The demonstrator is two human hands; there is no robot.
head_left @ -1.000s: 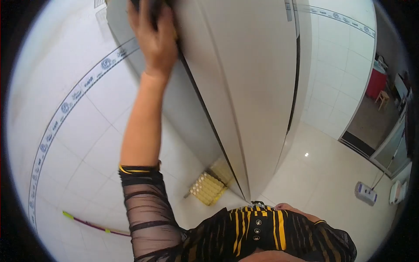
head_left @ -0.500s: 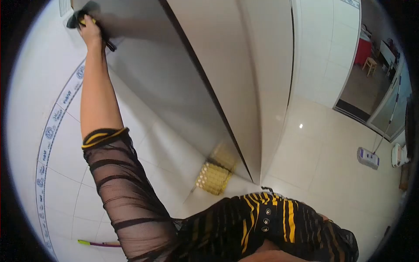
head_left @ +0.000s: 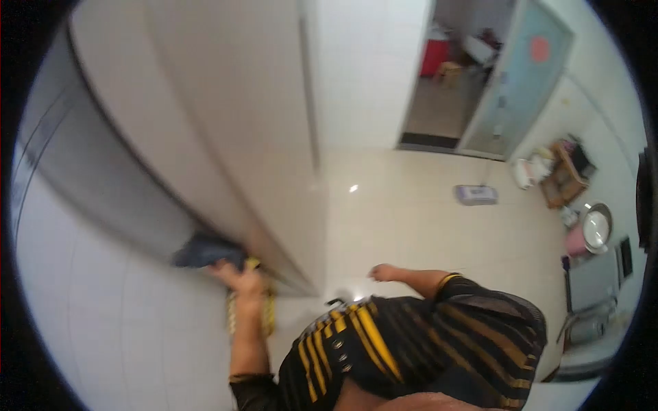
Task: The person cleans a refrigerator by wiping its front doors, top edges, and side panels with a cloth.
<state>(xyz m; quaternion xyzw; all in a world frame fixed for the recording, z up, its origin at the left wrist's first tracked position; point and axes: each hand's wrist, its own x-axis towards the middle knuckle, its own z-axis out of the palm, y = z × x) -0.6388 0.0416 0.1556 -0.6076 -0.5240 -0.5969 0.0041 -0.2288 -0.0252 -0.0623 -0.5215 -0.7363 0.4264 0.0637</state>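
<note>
Low on the side of a tall grey appliance cabinet (head_left: pixel 226 137), my left hand (head_left: pixel 240 277) is closed on a dark cloth (head_left: pixel 209 252) with a bit of yellow showing at it. The cloth lies against the cabinet's side panel and is blurred by motion. My right hand (head_left: pixel 385 272) hangs in front of my body over the floor, its fingers curled in and nothing visible in them. Behind my left wrist, a yellow tray-like object (head_left: pixel 269 318) rests on the floor, partly hidden.
White tiled wall (head_left: pixel 89 288) runs along my left. A flat mop head (head_left: pixel 476 195) lies on the pale floor ahead. To the right are a wooden rack (head_left: pixel 563 179), a pink bucket (head_left: pixel 579 241) and a counter. A glass door (head_left: pixel 510 82) stands at the far doorway.
My left hand has moved with the cloth from high on the cabinet's side down to its lower part. The view has turned right, and my right hand has come into sight.
</note>
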